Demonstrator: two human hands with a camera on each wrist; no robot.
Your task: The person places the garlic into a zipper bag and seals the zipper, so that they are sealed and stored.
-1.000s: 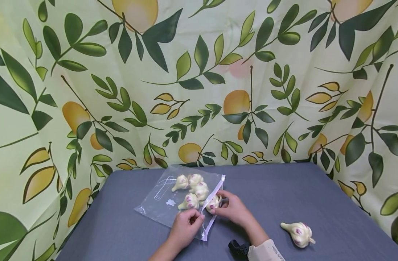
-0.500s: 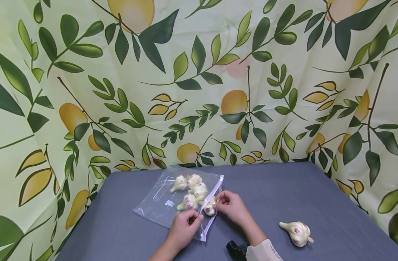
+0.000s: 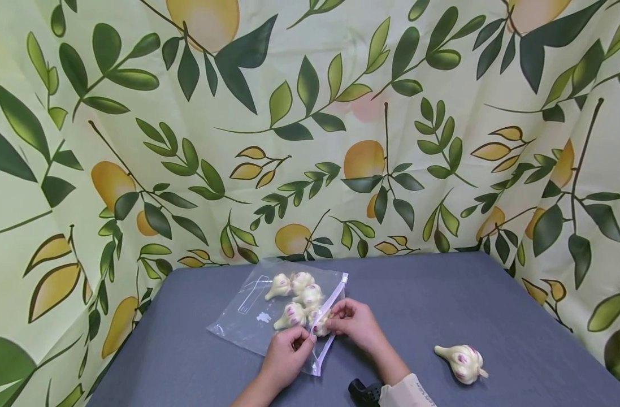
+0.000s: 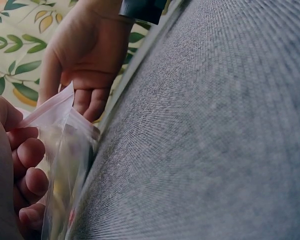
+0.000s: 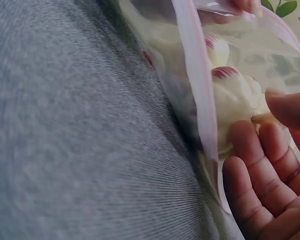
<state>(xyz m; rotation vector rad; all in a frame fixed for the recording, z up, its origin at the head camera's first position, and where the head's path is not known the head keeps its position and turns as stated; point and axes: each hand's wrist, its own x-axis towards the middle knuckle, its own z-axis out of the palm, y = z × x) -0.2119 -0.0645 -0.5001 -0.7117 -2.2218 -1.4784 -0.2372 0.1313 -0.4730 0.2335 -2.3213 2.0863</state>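
Observation:
A clear zip bag [image 3: 241,330] with a pale pink zip edge lies on the table, several garlic bulbs [image 3: 291,315] inside it. My left hand [image 3: 287,353] pinches the near lip of the bag's mouth between thumb and curled fingers. At the opening, my right hand [image 3: 358,325] holds a garlic bulb [image 5: 235,100] by its root end, thumb on one side and fingertips on the other. Most of that bulb sits within the mouth, past the pink zip strip [image 5: 197,80]. In the left wrist view, the raised bag lip [image 4: 50,107] stands up at my left fingertips.
Another garlic bulb [image 3: 462,363] lies alone on the grey cloth-covered table [image 3: 416,294], to the right of my right forearm. A black wrist camera [image 3: 364,392] shows by the right sleeve. Behind the table hangs a leaf-and-fruit-patterned curtain [image 3: 315,169].
My right hand has moved left and pushed the garlic bulb deeper into the bag's mouth. The left hand keeps its pinch on the lip. The head view has shifted slightly.

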